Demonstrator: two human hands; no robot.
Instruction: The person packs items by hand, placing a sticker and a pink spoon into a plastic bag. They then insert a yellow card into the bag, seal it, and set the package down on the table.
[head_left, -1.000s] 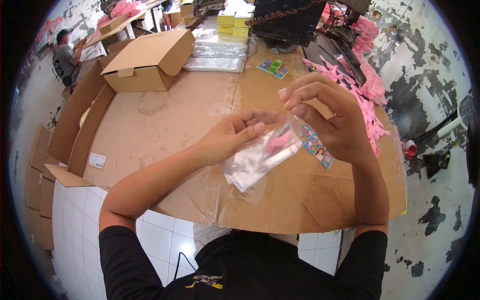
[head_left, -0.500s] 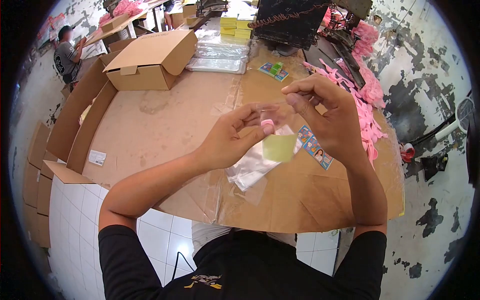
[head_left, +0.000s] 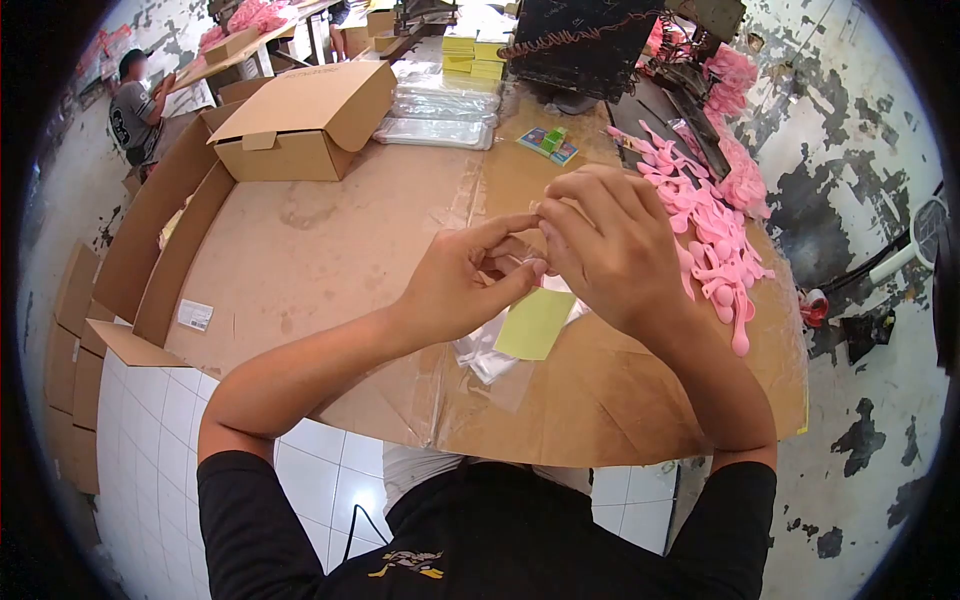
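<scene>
Between finger and thumb, my left hand (head_left: 450,290) pinches a small clear plastic bag. A pale yellow-green card (head_left: 537,325) hangs below the fingers, and a trace of pink shows beside the thumb. My right hand (head_left: 615,245) is closed, its fingertips meeting the left fingers at the bag's upper end; the bag is mostly hidden there. Underneath lies a pile of clear plastic bags (head_left: 488,362). To the right of my right hand, pink spoons (head_left: 715,240) lie in a loose heap.
Colourful printed cards with a green object on top (head_left: 550,143) lie toward the back. An open cardboard box (head_left: 285,150) and wrapped clear plastic packs (head_left: 435,130) stand at back left. Yellow stacks (head_left: 472,48) and a black machine (head_left: 580,50) are behind. A person (head_left: 135,110) is at far left.
My right hand has moved left and down, closing in on my left fingers, and now covers the blue printed cards on the table. The yellow-green card has tilted and hangs lower.
</scene>
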